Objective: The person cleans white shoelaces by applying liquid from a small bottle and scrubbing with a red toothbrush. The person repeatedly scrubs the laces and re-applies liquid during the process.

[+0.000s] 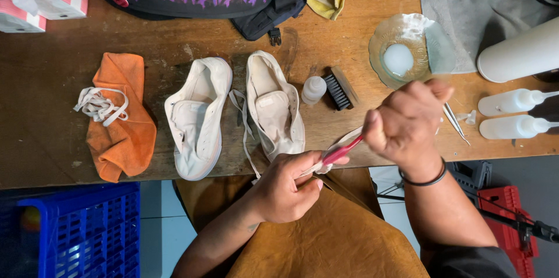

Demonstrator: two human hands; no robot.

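Single head view, looking steeply down, close over worn wooden table (pixel 52 80); table edge crosses lower frame.

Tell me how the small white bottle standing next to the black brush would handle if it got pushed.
The small white bottle stands upright and narrow on the wooden table, so a push high up would probably tip it. Its round body would then likely roll. It looks like light plastic, probably easy to shift. The black brush close beside it might stop it.

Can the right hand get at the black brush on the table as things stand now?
Probably yes, but not at once. The black brush lies in the open just left of the right hand, with nothing over it. But that hand is closed around a red-handled brush, so it has no free fingers.
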